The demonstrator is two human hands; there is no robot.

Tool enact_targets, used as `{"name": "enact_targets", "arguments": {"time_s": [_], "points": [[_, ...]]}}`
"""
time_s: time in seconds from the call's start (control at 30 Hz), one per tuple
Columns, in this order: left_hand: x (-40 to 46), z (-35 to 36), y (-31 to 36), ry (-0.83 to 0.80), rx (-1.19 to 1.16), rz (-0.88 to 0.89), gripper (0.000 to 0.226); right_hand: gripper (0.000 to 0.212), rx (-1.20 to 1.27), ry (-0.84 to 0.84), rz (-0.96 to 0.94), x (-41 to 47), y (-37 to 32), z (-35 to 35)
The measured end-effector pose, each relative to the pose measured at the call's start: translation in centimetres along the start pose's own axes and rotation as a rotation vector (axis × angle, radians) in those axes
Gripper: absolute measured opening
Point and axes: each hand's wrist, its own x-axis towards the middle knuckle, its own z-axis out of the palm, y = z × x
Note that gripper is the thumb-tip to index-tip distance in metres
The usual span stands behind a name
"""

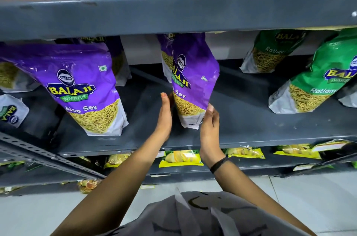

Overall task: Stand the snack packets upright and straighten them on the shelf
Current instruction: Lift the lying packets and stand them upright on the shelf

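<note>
Your two hands are up at the shelf [251, 129], flat-palmed, bracketing the middle purple packet [190, 85] — left hand [164, 118] against its left edge, right hand [209, 129] at its lower right corner. Each grip is wide open, fingers straight, nothing clasped; it looks like you're squaring the packet between your palms, not picking it up. A black band [219, 164] sits on your right wrist.

That packet stands near the shelf's front edge, turned partly sideways and leaning a bit — probably why both palms are on it: press from both sides to twist it face-forward without toppling it.

To its left, the big purple packet [85, 89] stands upright, tilted slightly, label readable. Right of centre, the front green packet [316, 83] leans left.

Count, near to far:
- Purple Aloo Sev: two in front, at least two more behind, mostly hidden.
- Green Ratlami: one in front, one rear green packet [274, 52] — plus a partial pack at far left, lying askew.
- Yellow packs [180, 158] on the lower shelf: several, lying flat; can't count exactly.

Wide gaps between the front packets, so I'd say the row is far from straightened.
</note>
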Motion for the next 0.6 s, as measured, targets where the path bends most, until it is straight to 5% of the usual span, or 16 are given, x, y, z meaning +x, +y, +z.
{"name": "enact_targets", "arguments": {"time_s": [0.2,0.37,0.6], "points": [[-1.9,1.3,-1.5,0.137,0.009,0.014,0.102,0.044,-0.005,-0.008,0.093,2.9,-1.9,-0.8],[-5.4,3.1,-3.2,0.19,-0.046,0.115,0.066,0.053,-0.141,-0.165,0.136,7.0,-3.5,-1.2],[-6.3,4.3,-3.4,0.267,-0.06,0.11,0.049,0.057,-0.16,-0.285,0.153,8.7,-3.1,-1.4]]}}
